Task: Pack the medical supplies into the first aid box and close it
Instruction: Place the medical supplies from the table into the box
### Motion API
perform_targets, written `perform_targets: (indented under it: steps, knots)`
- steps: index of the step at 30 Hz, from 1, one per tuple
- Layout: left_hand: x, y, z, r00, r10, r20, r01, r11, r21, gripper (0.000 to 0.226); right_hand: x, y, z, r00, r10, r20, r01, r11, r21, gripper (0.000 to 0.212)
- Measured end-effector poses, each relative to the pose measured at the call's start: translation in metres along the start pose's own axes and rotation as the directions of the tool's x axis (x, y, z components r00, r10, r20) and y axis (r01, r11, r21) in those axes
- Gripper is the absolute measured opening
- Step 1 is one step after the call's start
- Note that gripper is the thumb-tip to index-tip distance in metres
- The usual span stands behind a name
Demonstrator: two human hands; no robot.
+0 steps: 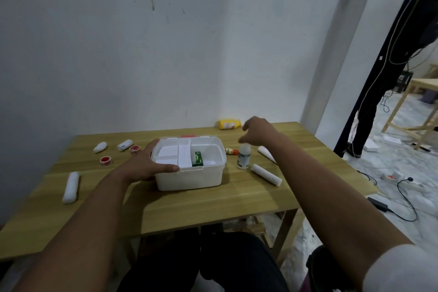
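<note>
The white first aid box [189,179] stands open at the table's middle, with a green carton [198,159] in its tray. My left hand [144,165] grips the box's left side, thumb along the front rim. My right hand [257,131] hovers open just above a white bottle [244,159], holding nothing. Beside that bottle lie a small orange-capped bottle [231,151] and two white gauze rolls [266,174]. A yellow bottle [228,124] lies by the wall. Left of the box are two small white rolls [125,145], two red tape rolls [106,161] and a long bandage roll [70,187].
The wooden table [213,206] stands against a white wall. To the right, the floor holds cables and a power strip [400,180]. A dark hanging cloth [379,83] and another wooden table [424,85] are at the far right. My legs show under the table's front edge.
</note>
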State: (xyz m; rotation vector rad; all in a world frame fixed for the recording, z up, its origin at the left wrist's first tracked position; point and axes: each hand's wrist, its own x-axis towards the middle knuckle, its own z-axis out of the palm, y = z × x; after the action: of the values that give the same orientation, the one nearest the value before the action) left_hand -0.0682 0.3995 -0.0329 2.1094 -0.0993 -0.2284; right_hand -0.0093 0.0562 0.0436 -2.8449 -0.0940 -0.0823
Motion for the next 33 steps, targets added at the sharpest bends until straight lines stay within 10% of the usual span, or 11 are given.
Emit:
perform_targets:
  steps: [15, 33]
  knots:
    - [0.0, 0.0, -0.001, 1.0, -0.005, 0.007, 0.005, 0.999, -0.032, 0.123, -0.009, -0.024, -0.062, 0.99, -0.063, -0.124, 0.109, 0.902, 0.418, 0.025]
    - [-0.001, 0.007, 0.001, 0.999, 0.034, -0.029, -0.035, 0.999, -0.036, 0.113, 0.033, -0.088, 0.023, 0.95, -0.104, 0.293, 0.025, 0.964, 0.263, 0.049]
